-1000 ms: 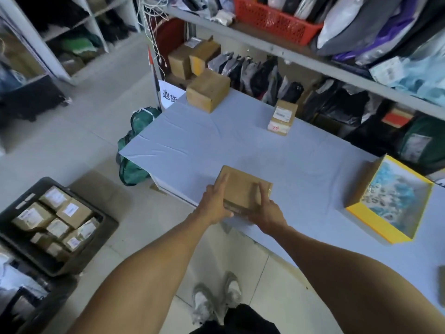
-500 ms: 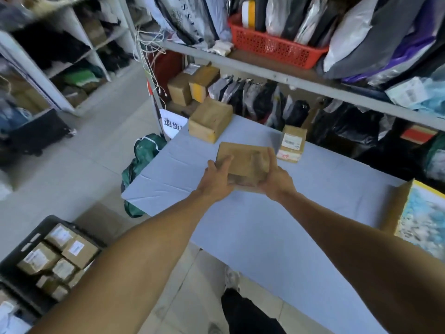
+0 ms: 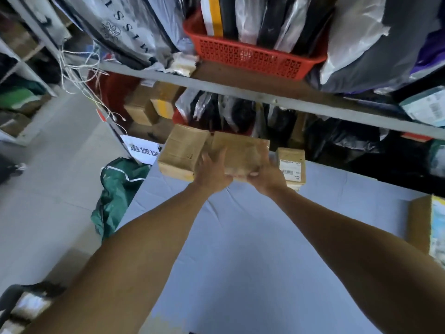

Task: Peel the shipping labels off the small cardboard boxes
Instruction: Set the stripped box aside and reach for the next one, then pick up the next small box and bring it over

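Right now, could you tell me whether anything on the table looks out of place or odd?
One thing: the small box at the back right still carries its shipping label, while the box held in both hands and the box beside it show bare cardboard. Nothing looks spilled or damaged.

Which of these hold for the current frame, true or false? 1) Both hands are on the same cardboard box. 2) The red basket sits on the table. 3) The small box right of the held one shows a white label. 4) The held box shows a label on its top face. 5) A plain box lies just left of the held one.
1) True: left hand and right hand both grip the held box.
2) False: the red basket is on the shelf above the table.
3) True: the small box bears a white label.
4) False: its visible top is bare cardboard.
5) True: the plain box lies alongside.
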Action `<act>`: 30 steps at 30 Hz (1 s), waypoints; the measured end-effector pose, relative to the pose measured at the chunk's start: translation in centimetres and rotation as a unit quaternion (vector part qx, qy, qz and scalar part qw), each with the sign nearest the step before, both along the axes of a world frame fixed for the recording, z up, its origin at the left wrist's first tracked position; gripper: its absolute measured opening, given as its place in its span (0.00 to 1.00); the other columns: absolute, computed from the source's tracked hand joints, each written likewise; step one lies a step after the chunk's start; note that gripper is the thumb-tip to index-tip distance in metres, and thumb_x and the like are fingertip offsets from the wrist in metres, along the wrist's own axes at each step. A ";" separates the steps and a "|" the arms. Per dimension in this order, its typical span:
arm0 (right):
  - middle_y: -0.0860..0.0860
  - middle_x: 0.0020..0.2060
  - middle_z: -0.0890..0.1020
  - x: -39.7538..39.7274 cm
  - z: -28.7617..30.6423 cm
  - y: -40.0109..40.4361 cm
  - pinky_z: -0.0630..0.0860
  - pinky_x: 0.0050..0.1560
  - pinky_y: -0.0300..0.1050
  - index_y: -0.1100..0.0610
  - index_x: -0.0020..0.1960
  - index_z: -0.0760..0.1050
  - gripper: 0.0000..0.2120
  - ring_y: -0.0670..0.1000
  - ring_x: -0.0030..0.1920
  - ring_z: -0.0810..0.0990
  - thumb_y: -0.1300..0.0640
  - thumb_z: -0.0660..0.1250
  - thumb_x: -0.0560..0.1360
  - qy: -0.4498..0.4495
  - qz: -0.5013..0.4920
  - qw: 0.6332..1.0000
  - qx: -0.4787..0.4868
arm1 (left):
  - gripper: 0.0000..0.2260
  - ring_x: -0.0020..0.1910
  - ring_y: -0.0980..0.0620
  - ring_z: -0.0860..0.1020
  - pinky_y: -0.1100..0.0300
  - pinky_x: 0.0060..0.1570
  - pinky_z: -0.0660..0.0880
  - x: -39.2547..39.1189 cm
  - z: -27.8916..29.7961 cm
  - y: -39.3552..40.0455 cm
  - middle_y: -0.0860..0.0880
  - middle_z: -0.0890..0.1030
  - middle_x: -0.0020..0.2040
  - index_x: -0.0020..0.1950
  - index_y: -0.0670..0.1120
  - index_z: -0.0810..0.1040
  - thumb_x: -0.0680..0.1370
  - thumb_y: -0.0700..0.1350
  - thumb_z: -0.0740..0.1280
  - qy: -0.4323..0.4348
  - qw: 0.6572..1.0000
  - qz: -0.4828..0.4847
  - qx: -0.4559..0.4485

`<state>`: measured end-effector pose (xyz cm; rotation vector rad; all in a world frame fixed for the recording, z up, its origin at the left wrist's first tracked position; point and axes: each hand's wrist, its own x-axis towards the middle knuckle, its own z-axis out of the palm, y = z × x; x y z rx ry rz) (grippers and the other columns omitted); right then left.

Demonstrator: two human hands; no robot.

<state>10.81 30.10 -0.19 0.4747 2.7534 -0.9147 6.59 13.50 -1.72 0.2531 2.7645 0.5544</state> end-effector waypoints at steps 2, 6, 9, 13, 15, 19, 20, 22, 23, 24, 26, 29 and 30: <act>0.56 0.66 0.69 -1.8 -1.4 -0.4 0.78 0.50 0.53 0.49 0.78 0.45 0.43 0.60 0.58 0.76 0.52 0.68 0.73 -0.010 -0.025 1.000 -0.001 | 0.41 0.72 0.34 0.59 0.44 0.69 0.63 -2.1 -1.2 0.1 0.33 0.56 0.72 0.79 0.54 0.49 0.73 0.56 0.69 0.001 1.000 -0.012 -0.010; 0.54 0.74 0.59 -4.3 -3.8 -1.2 0.74 0.56 0.53 0.52 0.79 0.39 0.42 0.61 0.65 0.72 0.53 0.63 0.76 -0.077 -0.024 0.996 0.025 | 0.42 0.69 0.32 0.62 0.48 0.69 0.65 -4.9 -4.2 -0.8 0.33 0.55 0.71 0.79 0.53 0.49 0.72 0.52 0.70 0.012 0.997 -0.061 -0.035; 0.53 0.75 0.56 -5.0 -3.9 -0.7 0.74 0.60 0.56 0.50 0.79 0.40 0.41 0.60 0.67 0.70 0.59 0.61 0.75 -0.105 0.007 0.994 0.020 | 0.40 0.70 0.32 0.60 0.46 0.69 0.65 -6.0 -4.8 -0.5 0.33 0.53 0.73 0.78 0.50 0.53 0.70 0.48 0.70 0.048 0.996 -0.066 -0.043; 0.55 0.67 0.67 -4.7 -1.6 1.9 0.75 0.56 0.53 0.51 0.73 0.62 0.32 0.60 0.66 0.69 0.65 0.62 0.71 -0.027 -0.010 0.994 0.101 | 0.38 0.72 0.31 0.58 0.42 0.70 0.61 -5.8 -2.3 2.5 0.32 0.59 0.73 0.72 0.42 0.64 0.65 0.51 0.72 0.158 0.979 -0.126 -0.040; 0.56 0.68 0.67 -4.0 -1.1 4.3 0.72 0.60 0.52 0.52 0.70 0.65 0.30 0.60 0.66 0.66 0.64 0.65 0.69 0.023 -0.068 0.986 0.150 | 0.37 0.67 0.32 0.68 0.43 0.65 0.68 -5.5 -1.6 5.6 0.33 0.69 0.68 0.70 0.40 0.69 0.65 0.51 0.73 0.224 0.952 -0.208 0.007; 0.58 0.76 0.51 -0.8 -2.7 9.8 0.69 0.65 0.59 0.43 0.77 0.51 0.42 0.64 0.72 0.57 0.59 0.67 0.69 -0.105 -0.114 0.982 0.112 | 0.39 0.61 0.39 0.74 0.46 0.52 0.77 -2.8 -1.8 12.5 0.40 0.67 0.71 0.74 0.43 0.63 0.67 0.48 0.76 0.133 0.940 -0.302 0.084; 0.56 0.78 0.46 -0.1 -3.2 10.8 0.71 0.63 0.59 0.40 0.77 0.46 0.44 0.65 0.72 0.58 0.58 0.67 0.70 -0.145 -0.101 0.980 0.094 | 0.42 0.62 0.38 0.74 0.46 0.52 0.77 -2.1 -2.3 13.9 0.40 0.60 0.75 0.77 0.46 0.57 0.69 0.48 0.76 0.083 0.950 -0.293 0.073; 0.56 0.78 0.43 0.7 -4.6 12.1 0.75 0.58 0.57 0.39 0.78 0.40 0.47 0.67 0.69 0.66 0.62 0.66 0.72 -0.177 -0.067 0.980 0.055 | 0.46 0.63 0.36 0.74 0.46 0.55 0.76 -1.4 -3.5 16.0 0.38 0.49 0.78 0.79 0.50 0.48 0.71 0.49 0.75 0.006 0.965 -0.257 0.044; 0.56 0.78 0.47 0.9 -5.3 12.4 0.77 0.55 0.55 0.41 0.78 0.39 0.48 0.65 0.67 0.70 0.63 0.66 0.72 -0.165 -0.053 0.984 0.034 | 0.47 0.63 0.36 0.73 0.46 0.56 0.75 -1.3 -4.3 16.6 0.37 0.48 0.78 0.79 0.50 0.46 0.71 0.49 0.75 -0.018 0.970 -0.239 0.036; 0.56 0.77 0.54 1.0 -5.9 12.6 0.78 0.53 0.53 0.42 0.78 0.38 0.48 0.63 0.65 0.73 0.64 0.66 0.72 -0.140 -0.045 0.989 0.015 | 0.48 0.64 0.36 0.73 0.46 0.57 0.75 -1.2 -4.7 17.0 0.37 0.51 0.77 0.79 0.50 0.45 0.71 0.49 0.76 -0.032 0.974 -0.220 0.039; 0.55 0.72 0.66 1.5 -6.3 12.4 0.76 0.52 0.50 0.43 0.78 0.40 0.46 0.60 0.63 0.75 0.60 0.66 0.72 -0.090 -0.048 0.995 -0.009 | 0.49 0.65 0.38 0.72 0.46 0.59 0.74 -0.8 -5.2 16.9 0.37 0.61 0.73 0.79 0.47 0.46 0.69 0.50 0.77 -0.046 0.978 -0.189 0.069; 0.51 0.69 0.72 4.0 -5.6 11.4 0.75 0.54 0.49 0.42 0.77 0.47 0.39 0.58 0.62 0.76 0.53 0.65 0.74 -0.039 -0.068 0.996 -0.037 | 0.48 0.64 0.44 0.74 0.49 0.57 0.75 1.8 -5.0 15.7 0.42 0.71 0.66 0.78 0.47 0.52 0.67 0.49 0.78 -0.033 0.979 -0.148 0.137; 0.51 0.68 0.73 5.6 -5.3 11.0 0.74 0.56 0.50 0.42 0.77 0.48 0.38 0.58 0.62 0.76 0.52 0.65 0.74 -0.027 -0.074 0.996 -0.046 | 0.47 0.62 0.46 0.74 0.49 0.56 0.76 3.3 -4.7 15.2 0.44 0.72 0.65 0.78 0.48 0.52 0.67 0.48 0.78 -0.024 0.979 -0.136 0.151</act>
